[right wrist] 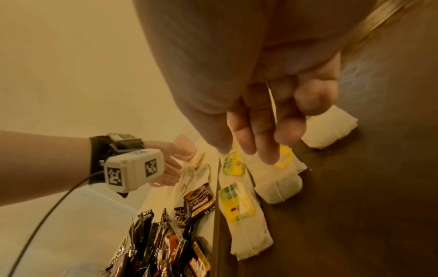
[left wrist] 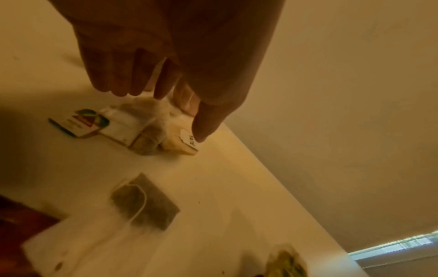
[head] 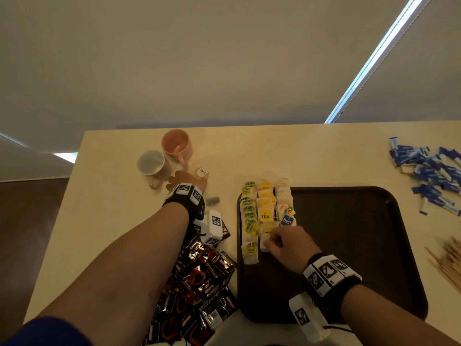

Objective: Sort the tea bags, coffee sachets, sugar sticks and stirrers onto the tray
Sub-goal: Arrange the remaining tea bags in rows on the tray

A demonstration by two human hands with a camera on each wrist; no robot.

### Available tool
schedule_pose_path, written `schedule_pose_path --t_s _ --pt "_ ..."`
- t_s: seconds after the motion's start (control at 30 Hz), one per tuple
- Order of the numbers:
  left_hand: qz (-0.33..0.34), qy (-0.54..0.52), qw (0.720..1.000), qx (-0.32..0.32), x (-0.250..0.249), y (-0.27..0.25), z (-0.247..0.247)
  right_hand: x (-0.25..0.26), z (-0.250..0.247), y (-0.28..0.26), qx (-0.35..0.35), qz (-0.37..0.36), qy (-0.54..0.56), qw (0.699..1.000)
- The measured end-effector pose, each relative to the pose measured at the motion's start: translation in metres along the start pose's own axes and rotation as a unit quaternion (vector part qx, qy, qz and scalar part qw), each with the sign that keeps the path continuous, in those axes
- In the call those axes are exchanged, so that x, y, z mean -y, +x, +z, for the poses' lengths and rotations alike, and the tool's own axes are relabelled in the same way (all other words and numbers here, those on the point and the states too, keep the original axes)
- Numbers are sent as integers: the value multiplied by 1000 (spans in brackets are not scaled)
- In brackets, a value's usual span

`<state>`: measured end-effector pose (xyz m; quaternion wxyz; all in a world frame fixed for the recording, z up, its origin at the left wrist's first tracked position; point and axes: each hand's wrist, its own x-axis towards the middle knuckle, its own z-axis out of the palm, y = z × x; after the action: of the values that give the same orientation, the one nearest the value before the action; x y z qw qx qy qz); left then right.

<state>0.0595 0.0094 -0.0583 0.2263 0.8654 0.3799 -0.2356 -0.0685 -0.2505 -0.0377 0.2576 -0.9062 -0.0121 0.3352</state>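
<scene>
A dark brown tray (head: 349,221) holds three rows of tea bags (head: 249,213) along its left side. My right hand (head: 270,242) is over the near end of the middle row and pinches a yellow-tagged tea bag (head: 265,243); its string runs across the curled fingers (right wrist: 265,131). My left hand (head: 185,181) reaches to the table's far left. Its straight fingers (left wrist: 113,82) point down onto a small heap of tea bags (left wrist: 142,129), and the thumb touches a white paper tag (left wrist: 188,140). A dark loose tea bag (left wrist: 144,202) lies nearer.
A heap of black-and-red coffee sachets (head: 207,278) lies left of the tray. Blue sugar sticks (head: 429,173) lie at the far right, wooden stirrers (head: 446,258) at the right edge. A pink mug (head: 177,143) and a pale mug (head: 152,162) stand beyond my left hand.
</scene>
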Motion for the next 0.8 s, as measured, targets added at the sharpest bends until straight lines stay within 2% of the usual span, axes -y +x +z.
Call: schedule_pose_path --t_s 0.27,0.43,0.67,0.8 --pt "-31 20 999 -30 -16 13 20 -18 -5 8 -5 -13 7 1000" --pt "9 -32 999 -34 -5 20 24 -24 -3 10 7 -14 4 1000" --pt "45 -78 996 -20 2 0 12 -26 -3 12 7 -15 6 1000" --pt "113 -90 989 -17 0 -15 -8 -21 -11 9 -1 -23 9 1000"
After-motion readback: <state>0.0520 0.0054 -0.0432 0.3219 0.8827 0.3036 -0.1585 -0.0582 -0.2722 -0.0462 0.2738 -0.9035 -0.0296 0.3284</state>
